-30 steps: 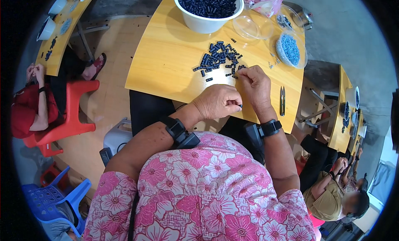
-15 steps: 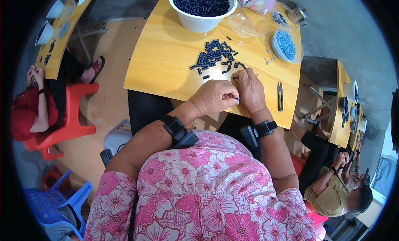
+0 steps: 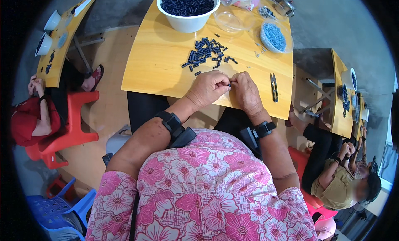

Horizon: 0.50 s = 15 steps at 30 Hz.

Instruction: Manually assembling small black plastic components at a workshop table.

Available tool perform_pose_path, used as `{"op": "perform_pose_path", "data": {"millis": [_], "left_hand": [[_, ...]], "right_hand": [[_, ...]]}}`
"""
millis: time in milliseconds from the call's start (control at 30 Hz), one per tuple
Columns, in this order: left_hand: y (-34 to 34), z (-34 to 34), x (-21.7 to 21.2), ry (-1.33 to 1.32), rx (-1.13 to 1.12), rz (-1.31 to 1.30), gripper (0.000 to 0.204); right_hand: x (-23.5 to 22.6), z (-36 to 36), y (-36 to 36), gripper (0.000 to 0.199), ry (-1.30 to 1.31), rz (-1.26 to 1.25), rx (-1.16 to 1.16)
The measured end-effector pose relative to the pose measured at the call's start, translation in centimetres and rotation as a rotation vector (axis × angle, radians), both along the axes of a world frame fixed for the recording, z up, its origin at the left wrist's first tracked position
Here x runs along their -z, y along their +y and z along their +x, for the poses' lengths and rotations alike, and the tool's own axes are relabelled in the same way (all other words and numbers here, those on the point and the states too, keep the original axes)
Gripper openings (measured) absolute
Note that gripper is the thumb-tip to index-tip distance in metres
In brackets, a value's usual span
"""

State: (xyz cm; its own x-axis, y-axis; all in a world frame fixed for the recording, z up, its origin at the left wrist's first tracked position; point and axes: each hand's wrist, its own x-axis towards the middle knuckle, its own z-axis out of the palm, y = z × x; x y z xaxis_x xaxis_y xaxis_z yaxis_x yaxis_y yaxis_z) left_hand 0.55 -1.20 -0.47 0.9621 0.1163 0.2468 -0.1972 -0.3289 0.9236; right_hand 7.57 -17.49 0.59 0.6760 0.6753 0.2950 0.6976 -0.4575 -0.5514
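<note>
Person's left hand (image 3: 210,87) pinches a small black plastic piece (image 3: 229,85) by the near edge of a yellow wooden table (image 3: 149,72), right hand (image 3: 247,92) curls just beside it, its hold unclear, heap of black oblong pieces (image 3: 202,53) beyond, round white bowl (image 3: 189,23) far left.

A pile of black parts (image 3: 203,54) stands between the left hand (image 3: 209,88) and the white tub (image 3: 189,23). Left of the pile, bare table (image 3: 151,70) leaves a broad lane to the tub. On the other side, a lane runs between pile and black snips (image 3: 274,88) toward the bowl of blue pieces (image 3: 274,36), loose bits (image 3: 259,50) lying just before it. Open tabletop separates the right hand (image 3: 248,93) from the snips.
</note>
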Motion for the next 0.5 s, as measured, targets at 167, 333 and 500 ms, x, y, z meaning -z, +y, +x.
{"op": "perform_pose_path", "data": {"millis": [167, 333, 500], "left_hand": [[0.2, -0.2, -0.1, 0.097, 0.022, -0.062, 0.012], [0.7, -0.4, -0.6, 0.141, 0.051, -0.068, 0.009], [0.9, -0.3, -0.7, 0.186, 0.091, -0.116, 0.006]], "right_hand": [[0.3, -0.3, 0.0, 0.017, -0.038, 0.035, -0.049], [-0.2, -0.5, 0.2, 0.014, 0.028, 0.108, -0.04], [-0.6, -1.1, 0.3, 0.007, 0.232, 0.25, 0.058]]}}
